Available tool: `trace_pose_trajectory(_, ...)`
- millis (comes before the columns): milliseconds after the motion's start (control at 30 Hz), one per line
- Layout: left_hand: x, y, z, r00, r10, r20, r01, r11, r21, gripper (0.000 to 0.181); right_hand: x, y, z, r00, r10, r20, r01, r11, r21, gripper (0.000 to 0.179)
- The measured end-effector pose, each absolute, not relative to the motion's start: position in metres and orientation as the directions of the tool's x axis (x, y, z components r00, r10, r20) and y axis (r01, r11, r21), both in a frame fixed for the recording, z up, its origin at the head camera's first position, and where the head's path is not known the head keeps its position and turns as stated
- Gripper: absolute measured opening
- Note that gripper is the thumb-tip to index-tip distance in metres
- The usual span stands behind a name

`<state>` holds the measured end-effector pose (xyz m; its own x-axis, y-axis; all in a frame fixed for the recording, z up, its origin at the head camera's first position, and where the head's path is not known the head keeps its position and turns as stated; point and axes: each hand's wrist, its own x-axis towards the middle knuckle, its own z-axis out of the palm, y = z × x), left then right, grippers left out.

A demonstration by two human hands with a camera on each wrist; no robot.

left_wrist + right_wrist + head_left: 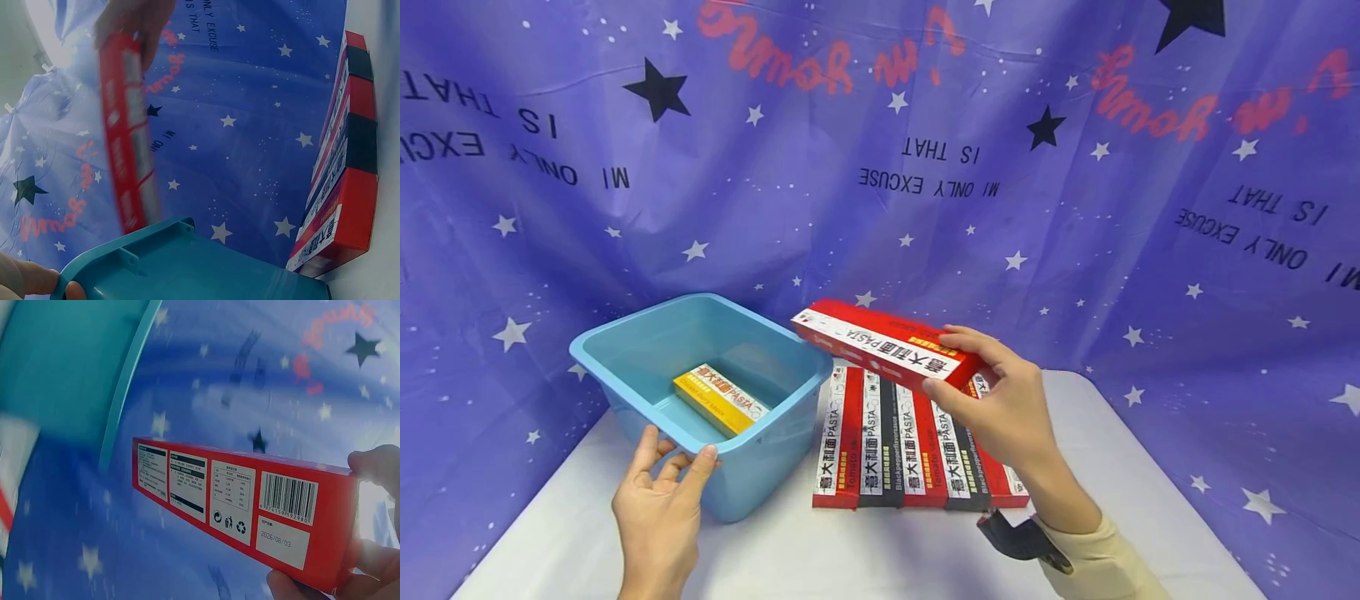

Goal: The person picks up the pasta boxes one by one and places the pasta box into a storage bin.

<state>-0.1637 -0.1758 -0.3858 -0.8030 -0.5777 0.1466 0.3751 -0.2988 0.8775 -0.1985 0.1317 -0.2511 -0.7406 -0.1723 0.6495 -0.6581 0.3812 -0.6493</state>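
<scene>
A red pasta box [880, 342] is held up by my right hand [1000, 400], fingers and thumb gripping its right end. Its far end reaches the right rim of the blue plastic bin [767, 467] in the head view; whether they touch I cannot tell. On the near rim of the bin my left hand [662, 500] pinches the edge between thumb and fingers. Inside the bin a yellow pasta box [718, 400] lies on the floor. The right wrist view shows the red box's barcode side [237, 506].
Several red and black pasta boxes [913, 450] lie side by side on the white table [880, 550], right of the bin. Behind the table hangs a purple cloth [820, 208] with stars and lettering.
</scene>
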Motion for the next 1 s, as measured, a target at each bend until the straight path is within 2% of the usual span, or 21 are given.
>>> trace_pose_trajectory(200, -0.163, -0.177, -0.387, -0.8, -0.573, 0.177, 0.413, -0.312, 0.856, 0.092, -0.219, 0.076, -0.262, -0.726, -0.303, 0.618, -0.686, 0.251, -0.683, 0.042)
trace_pose_trajectory(467, -0.164, -0.175, -0.388, -0.79, -0.582, 0.191, 0.426, -0.298, 0.854, 0.091, -0.233, 0.007, -0.281, -0.682, -0.458, 0.57, -0.725, 0.319, -0.611, 0.043)
trace_pose_trajectory(700, -0.164, -0.177, -0.388, -0.794, -0.577, 0.191, 0.415, -0.285, 0.864, 0.089, -0.247, -0.043, -0.306, -0.748, -0.512, 0.422, -0.637, 0.374, -0.675, 0.04)
trace_pose_trajectory(1000, -0.164, -0.176, -0.386, -0.806, -0.561, 0.189, 0.42, -0.318, 0.85, 0.091, -0.259, -0.085, -0.323, -0.793, -0.526, 0.309, -0.597, 0.568, -0.567, 0.045)
